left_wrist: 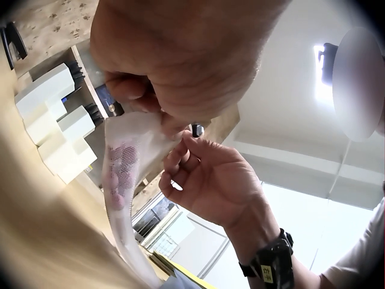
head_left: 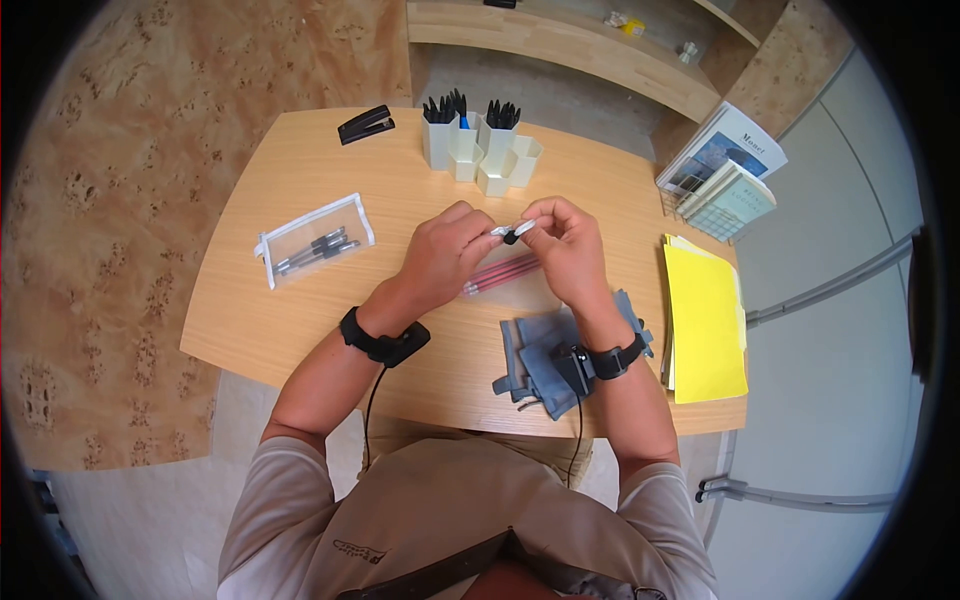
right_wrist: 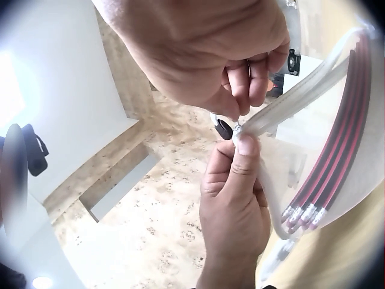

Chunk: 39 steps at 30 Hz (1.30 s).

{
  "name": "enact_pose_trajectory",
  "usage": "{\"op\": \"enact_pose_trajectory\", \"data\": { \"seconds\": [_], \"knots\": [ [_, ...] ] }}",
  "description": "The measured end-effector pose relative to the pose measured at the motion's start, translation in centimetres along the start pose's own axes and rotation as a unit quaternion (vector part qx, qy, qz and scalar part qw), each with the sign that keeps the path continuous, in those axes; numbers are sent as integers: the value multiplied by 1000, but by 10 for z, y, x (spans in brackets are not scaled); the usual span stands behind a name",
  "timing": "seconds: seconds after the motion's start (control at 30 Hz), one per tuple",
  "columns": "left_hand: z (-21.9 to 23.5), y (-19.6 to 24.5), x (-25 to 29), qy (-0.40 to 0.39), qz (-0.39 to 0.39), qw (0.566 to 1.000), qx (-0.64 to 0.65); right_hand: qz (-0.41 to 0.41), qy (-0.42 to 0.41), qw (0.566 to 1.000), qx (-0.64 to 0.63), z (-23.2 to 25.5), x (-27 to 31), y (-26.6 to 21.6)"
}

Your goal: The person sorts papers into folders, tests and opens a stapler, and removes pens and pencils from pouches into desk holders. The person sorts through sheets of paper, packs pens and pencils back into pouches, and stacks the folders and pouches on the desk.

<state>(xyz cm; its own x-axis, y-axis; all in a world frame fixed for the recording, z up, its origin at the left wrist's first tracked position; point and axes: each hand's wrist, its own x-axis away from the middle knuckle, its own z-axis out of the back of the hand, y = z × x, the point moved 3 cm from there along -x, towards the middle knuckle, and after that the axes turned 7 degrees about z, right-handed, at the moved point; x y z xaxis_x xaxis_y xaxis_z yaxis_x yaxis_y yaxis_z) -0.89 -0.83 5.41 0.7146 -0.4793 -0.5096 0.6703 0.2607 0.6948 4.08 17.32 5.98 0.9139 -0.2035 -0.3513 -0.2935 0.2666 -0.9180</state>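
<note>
A clear zip pouch [right_wrist: 295, 99] with a white zipper band is held up between my two hands over the table. Several pink and dark pencils [right_wrist: 328, 150] with pale ends lie inside it. My left hand [head_left: 440, 258] pinches the pouch's corner at the zipper end, thumb on top in the right wrist view. With thumb and fingertips, my right hand [head_left: 572, 250] grips the zipper pull, whose black tab [right_wrist: 223, 128] sticks out beside the fingers. The fingertips of both hands almost meet at the zipper end. In the left wrist view my left hand covers part of the pouch.
A second zip pouch [head_left: 316, 222] holding pens lies at left. A black stapler [head_left: 366, 125] and white pen holders [head_left: 437, 148] stand at the back. Grey-blue cloth [head_left: 545, 355] lies under my right forearm. A yellow folder [head_left: 706, 325] and racked books [head_left: 730, 155] line the right edge.
</note>
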Motion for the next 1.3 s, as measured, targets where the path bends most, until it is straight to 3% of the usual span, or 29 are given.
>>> {"op": "enact_pose_trajectory", "data": {
  "seconds": [0.27, 0.37, 0.53, 0.63, 0.8, 0.83, 0.93, 1.0, 1.03, 1.1, 1.13, 1.2, 1.23, 1.3],
  "knots": [
    [5, 3, 0, -21, 17, 1000, 7, -17, -18, 1000, -15, -2, 0, -8],
    [2, 1, 1, -24, -14, 999, -18, 24, -43, 999, 7, -7, 2, -8],
    [4, 4, 4, 7, -26, 1000, -16, -31, -27, 998, -38, -8, 4, -14],
    [17, 3, 5, 58, -14, 998, -4, -22, 4, 1000, -3, 7, -1, -8],
    [48, -27, 13, 201, 92, 971, 92, -16, 44, 999, 16, 50, -7, 8],
    [50, -33, 15, 200, 92, 971, 92, -7, 53, 999, -1, 56, -6, 8],
    [54, -47, 25, 150, 147, 971, 115, 8, 53, 997, -51, 62, 1, 13],
    [50, -53, 29, 17, 231, 965, 121, 22, 39, 992, -115, 55, 5, 19],
    [53, -50, 32, 24, 236, 965, 112, -5, 17, 990, -143, 52, 8, 22],
    [45, -30, 34, -199, 130, 971, 6, -36, 4, 980, -195, 40, 13, 24],
    [44, -31, 39, -195, 132, 972, 3, -66, -1, 969, -238, 35, 14, 25],
    [42, -22, 42, -200, 53, 969, -137, -75, -8, 967, -242, 30, 15, 26],
    [50, -24, 42, -209, 120, 967, -80, -88, -10, 966, -244, 28, 15, 28],
    [78, -29, 41, -183, 146, 969, -83, -74, 4, 965, -251, 24, 17, 14]
  ]
}}
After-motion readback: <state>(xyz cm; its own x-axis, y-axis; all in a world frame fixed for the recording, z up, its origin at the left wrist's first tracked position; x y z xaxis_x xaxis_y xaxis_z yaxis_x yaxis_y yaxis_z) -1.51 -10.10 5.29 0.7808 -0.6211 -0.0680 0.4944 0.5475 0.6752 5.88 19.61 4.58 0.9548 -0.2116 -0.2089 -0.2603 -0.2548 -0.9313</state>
